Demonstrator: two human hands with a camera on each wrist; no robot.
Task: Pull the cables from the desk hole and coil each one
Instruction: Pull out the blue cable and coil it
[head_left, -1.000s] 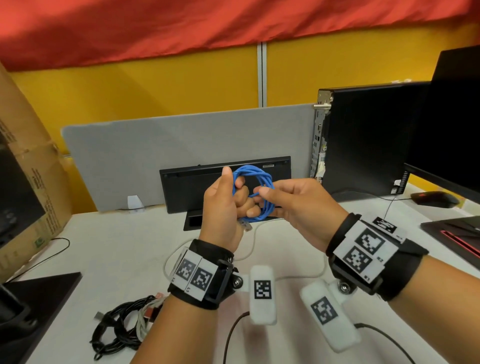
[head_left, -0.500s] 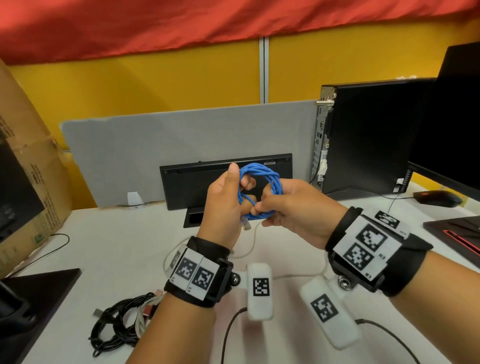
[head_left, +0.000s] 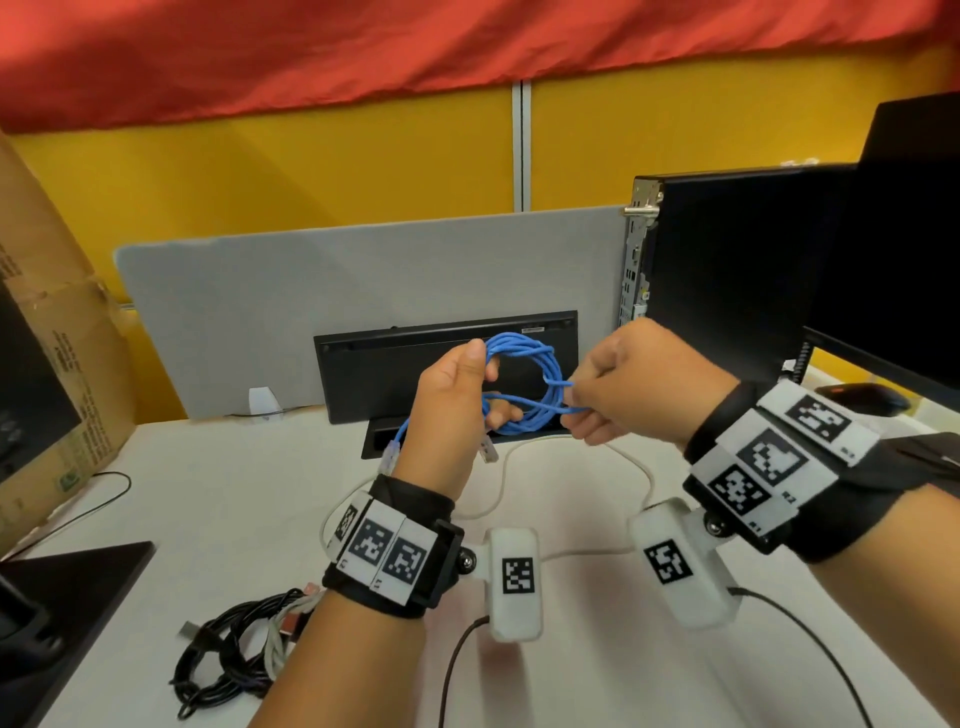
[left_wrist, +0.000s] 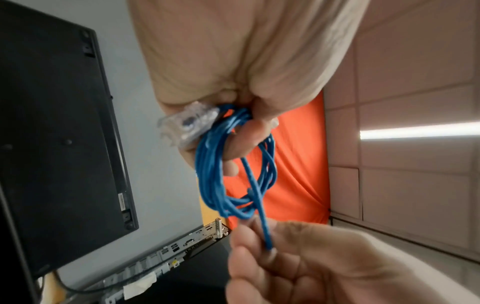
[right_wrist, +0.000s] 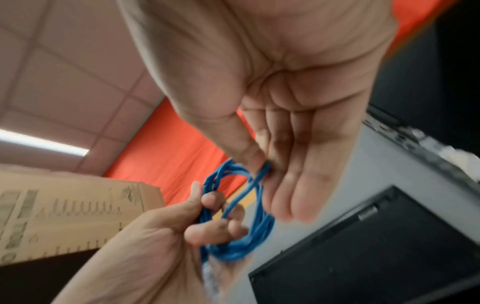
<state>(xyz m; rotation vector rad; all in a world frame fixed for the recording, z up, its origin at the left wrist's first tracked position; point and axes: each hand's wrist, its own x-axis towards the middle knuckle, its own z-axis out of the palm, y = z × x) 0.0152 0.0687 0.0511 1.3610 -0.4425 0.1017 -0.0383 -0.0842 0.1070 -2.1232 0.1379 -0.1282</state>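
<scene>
A blue network cable (head_left: 524, 384) is wound into a coil above the white desk (head_left: 234, 493). My left hand (head_left: 462, 395) grips the coil's left side, fingers curled through the loop. My right hand (head_left: 592, 410) pinches one strand at the coil's right side. Two clear plugs hang below the left hand (head_left: 390, 457). In the left wrist view the coil (left_wrist: 215, 164) and a plug (left_wrist: 187, 125) sit against my fingers. In the right wrist view my thumb and fingers pinch the blue strand (right_wrist: 262, 170). The black desk hole (head_left: 415, 436) lies behind the hands.
A black keyboard (head_left: 395, 374) leans on the grey divider (head_left: 311, 291). A PC tower (head_left: 727, 270), monitor (head_left: 909, 260) and mouse (head_left: 862, 397) stand to the right, a cardboard box (head_left: 52, 338) to the left. A coiled black cable bundle (head_left: 234, 649) and a white cable (head_left: 498, 499) lie on the desk.
My hands have drawn apart. The right hand has pulled a strand rightward from the coil, the loop has widened, and a plug end now hangs left of my left wrist.
</scene>
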